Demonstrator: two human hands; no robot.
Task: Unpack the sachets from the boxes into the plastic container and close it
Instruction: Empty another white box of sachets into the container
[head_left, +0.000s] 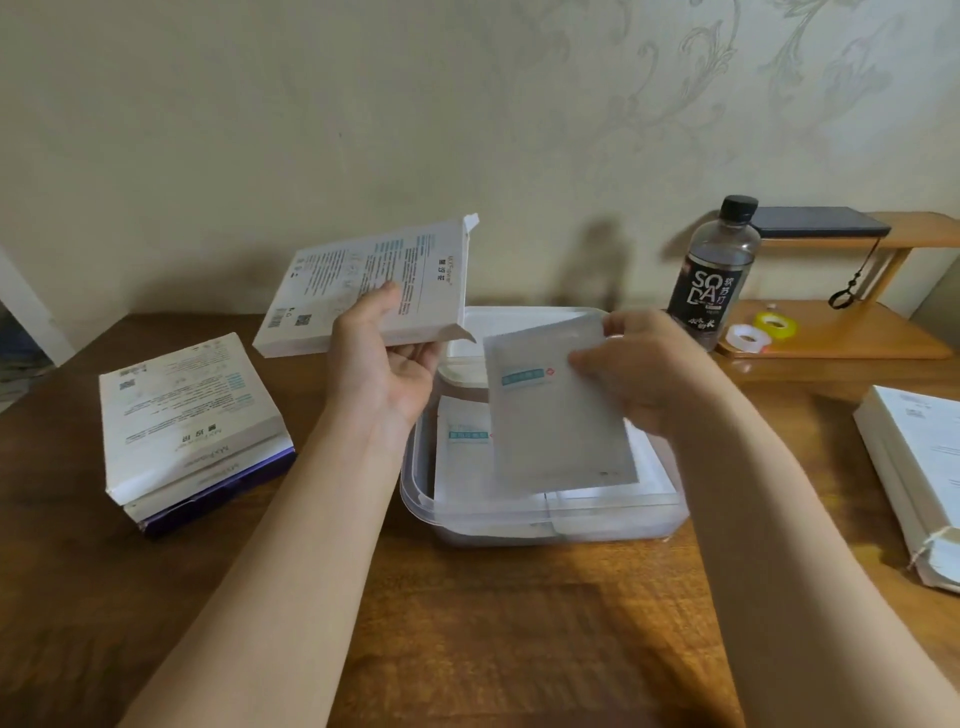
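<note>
Sachet (558, 415) pinched at its top corner by right hand (654, 374), long axis hung down from the grip; plastic container (422, 496) lay open directly beneath. Left hand (389, 371) gripped opened box (374, 280), farther off

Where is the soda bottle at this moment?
In the head view, the soda bottle stands upright at the far right of the table, behind the plastic container and just left of the tape rolls.
</note>
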